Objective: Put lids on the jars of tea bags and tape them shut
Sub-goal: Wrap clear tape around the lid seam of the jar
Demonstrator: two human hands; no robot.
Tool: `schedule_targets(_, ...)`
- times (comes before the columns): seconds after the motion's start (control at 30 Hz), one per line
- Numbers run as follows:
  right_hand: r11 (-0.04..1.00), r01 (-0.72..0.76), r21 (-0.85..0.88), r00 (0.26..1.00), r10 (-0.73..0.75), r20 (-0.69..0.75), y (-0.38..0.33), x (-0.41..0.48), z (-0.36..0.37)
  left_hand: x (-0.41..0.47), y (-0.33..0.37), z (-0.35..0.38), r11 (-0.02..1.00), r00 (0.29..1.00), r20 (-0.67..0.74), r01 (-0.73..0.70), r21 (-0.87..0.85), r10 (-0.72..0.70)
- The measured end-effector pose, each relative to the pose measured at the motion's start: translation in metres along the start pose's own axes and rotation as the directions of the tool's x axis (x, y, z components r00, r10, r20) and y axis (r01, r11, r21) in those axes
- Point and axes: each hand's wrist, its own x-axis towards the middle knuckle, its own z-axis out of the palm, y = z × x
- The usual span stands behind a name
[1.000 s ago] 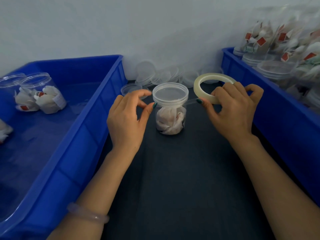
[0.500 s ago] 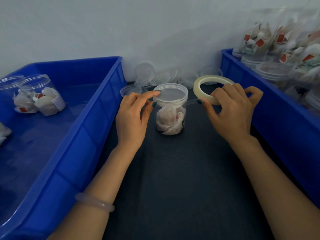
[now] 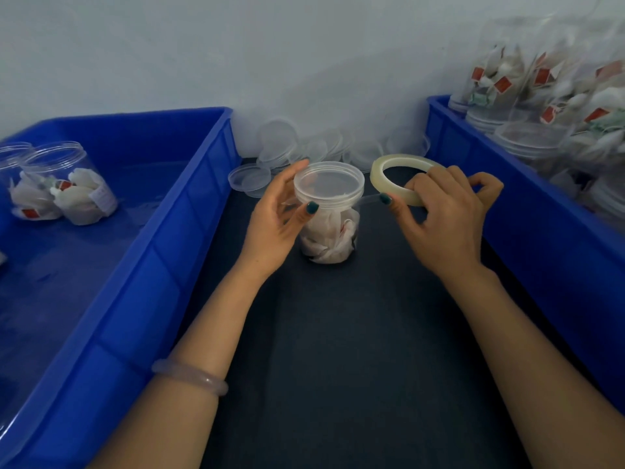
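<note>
The left hand (image 3: 274, 218) has closed in from beside the jar and now cups the lid (image 3: 328, 184), thumb on its front rim, fingers behind. The right hand (image 3: 443, 218) grips the tape roll (image 3: 389, 167), its thumb pinning a strip of tape (image 3: 370, 199) stretched to the lid. The jar (image 3: 329, 238) stands upright on the dark desk (image 3: 338, 333), right of a blue bin (image 3: 135, 265).

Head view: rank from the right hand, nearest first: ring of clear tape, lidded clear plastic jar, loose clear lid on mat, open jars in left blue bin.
1. ring of clear tape: held by the right hand.
2. lidded clear plastic jar: just left, centre.
3. loose clear lid: farther left, behind the jar.
4. open jars: far left, in the blue bin.
</note>
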Motion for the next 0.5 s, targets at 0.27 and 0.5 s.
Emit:
schedule_targets(0.27,0.998,-0.04,0.051,0.998,0.038,0.045,-0.002,0.0,0.001,0.006,-0.013,-0.009,0.976,0.995,0.027,0.1,-0.193,-0.096)
schedule_targets(0.5,0.998,-0.041,0.05,0.998,0.038,0.056,-0.003,0.001,-0.001,0.022,0.009,-0.004,0.955,0.951,-0.183,0.208,-0.213,-0.248)
